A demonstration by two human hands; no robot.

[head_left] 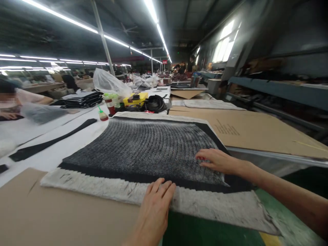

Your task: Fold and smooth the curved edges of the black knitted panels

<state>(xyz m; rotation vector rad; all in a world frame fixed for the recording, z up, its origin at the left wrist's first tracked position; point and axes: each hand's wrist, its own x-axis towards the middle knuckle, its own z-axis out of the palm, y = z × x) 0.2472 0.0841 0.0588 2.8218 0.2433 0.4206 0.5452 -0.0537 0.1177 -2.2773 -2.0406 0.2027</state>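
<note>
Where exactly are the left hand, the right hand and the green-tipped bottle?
Left hand (156, 204), head view: its back.
Right hand (219, 161), head view: its back.
Green-tipped bottle (103, 116), head view: its body.

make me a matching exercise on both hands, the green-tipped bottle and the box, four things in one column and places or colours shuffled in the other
Things:
1. left hand
2. green-tipped bottle
3. right hand
4. box

Places and colours:
A. over the right part of the dark sheet
B. yellow
C. at the sheet's near edge
D. beside the sheet's far left corner

Pairs: 1-C, 2-D, 3-A, 4-B
</note>
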